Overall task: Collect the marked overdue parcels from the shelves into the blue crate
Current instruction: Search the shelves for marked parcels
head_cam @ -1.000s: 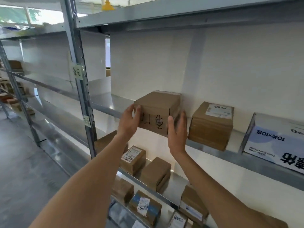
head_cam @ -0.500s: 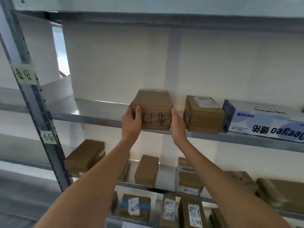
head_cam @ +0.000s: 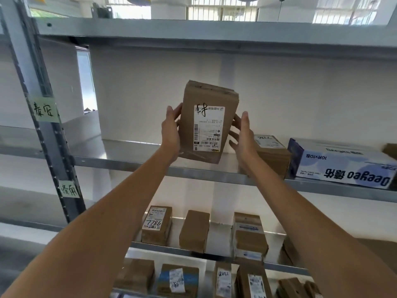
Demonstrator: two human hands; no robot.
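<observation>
Brown parcel (head_cam: 208, 123) is off the shelf, held up on end in front of the back wall, above the front edge of the middle shelf (head_cam: 129, 163). Its white shipping label (head_cam: 208, 128) faces the camera with a handwritten black mark near the top; the print reads upside down.

Left hand (head_cam: 170, 131) grips the parcel's left side, thumb on the front edge, fingers curled round behind. Right hand (head_cam: 242, 136) cups the right side and back, fingers spread and bent; palm contact is partly hidden by the box. Both forearms reach up and forward, elbows low.

On the same shelf, just right of the right hand: a smaller labelled box (head_cam: 271, 153), then a blue-and-white carton (head_cam: 343, 162) toward the right end. Lower shelves carry more brown parcels, one numbered 7786 (head_cam: 156, 224). Green paper tags (head_cam: 46, 110) are stuck on the left upright.

Blue crate not in view.

Risks, as judged:
- Grip is on smooth side faces only; a taped surface could slide down through the hands, since nothing supports the bottom.
- Right wrist sits close to the smaller labelled box; drawing back carelessly could knock it off the shelf's front edge.
- The mark may be misread with the label inverted.
</observation>
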